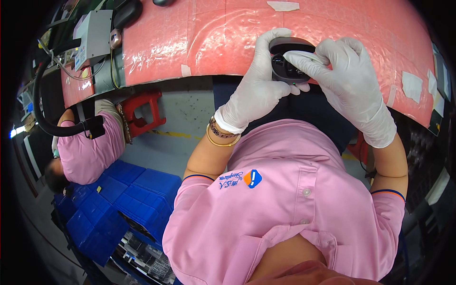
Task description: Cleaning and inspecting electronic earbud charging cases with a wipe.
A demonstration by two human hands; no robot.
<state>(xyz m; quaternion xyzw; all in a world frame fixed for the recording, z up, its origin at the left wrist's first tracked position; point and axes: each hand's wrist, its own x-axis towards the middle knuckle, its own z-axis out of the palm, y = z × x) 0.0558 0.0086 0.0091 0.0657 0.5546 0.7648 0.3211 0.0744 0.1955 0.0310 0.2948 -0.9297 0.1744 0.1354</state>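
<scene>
A black, rounded earbud case (280,70) is held up at the near edge of the table, its hinged lid raised on the far side. My left hand (259,80), in a white glove, grips the case from the left, thumb along its near side. Above the case's open inside is my gloved right hand (344,71), fingers bent and pressed together, one fingertip reaching into the case. Something white shows along those fingers; I cannot tell whether it is a cloth or loose glove. The right fingers hide part of the case's inside.
Pink film covers the curved table (228,42), with bits of white tape on it. Dark cases (127,13) and a grey box (94,37) stand at the far left. Left of me are a red stool (142,114), a seated co-worker (92,152) and blue crates (147,190).
</scene>
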